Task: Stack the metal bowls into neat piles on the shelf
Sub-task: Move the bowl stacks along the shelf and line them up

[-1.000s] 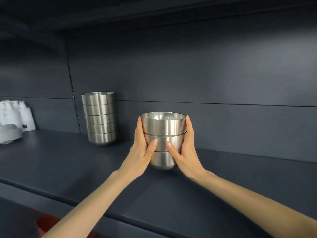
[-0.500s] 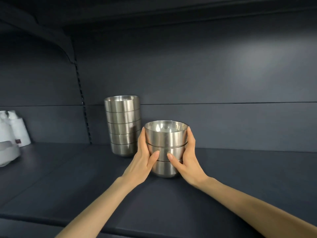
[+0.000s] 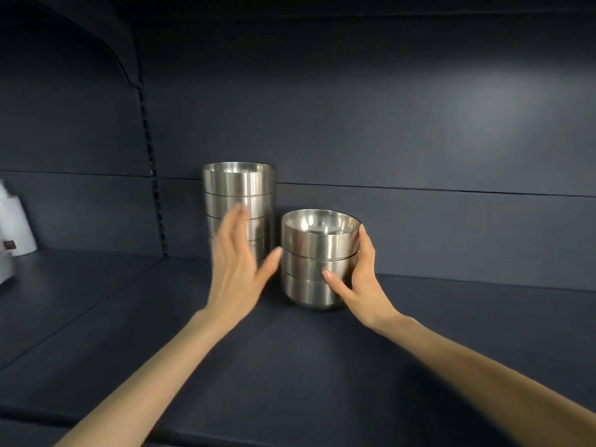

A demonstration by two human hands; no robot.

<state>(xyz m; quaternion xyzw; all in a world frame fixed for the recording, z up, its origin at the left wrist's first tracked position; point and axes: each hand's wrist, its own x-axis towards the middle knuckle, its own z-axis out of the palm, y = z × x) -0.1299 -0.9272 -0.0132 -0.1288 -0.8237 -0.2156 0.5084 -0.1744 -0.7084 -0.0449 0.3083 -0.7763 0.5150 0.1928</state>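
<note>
Steel bowls [image 3: 321, 241], three nested upright, make a short pile [image 3: 306, 267] on the dark shelf [image 3: 290, 366]. It stands just right of a tall pile [image 3: 238, 185] and a little nearer, with a thin gap between them. The right hand [image 3: 361, 282] grips the short pile from its right side, thumb across the front. The left hand [image 3: 238, 272], blurred, fingers straight and spread, holds nothing in front of the tall pile. White cups [image 3: 17, 221] stand far left, well apart.
</note>
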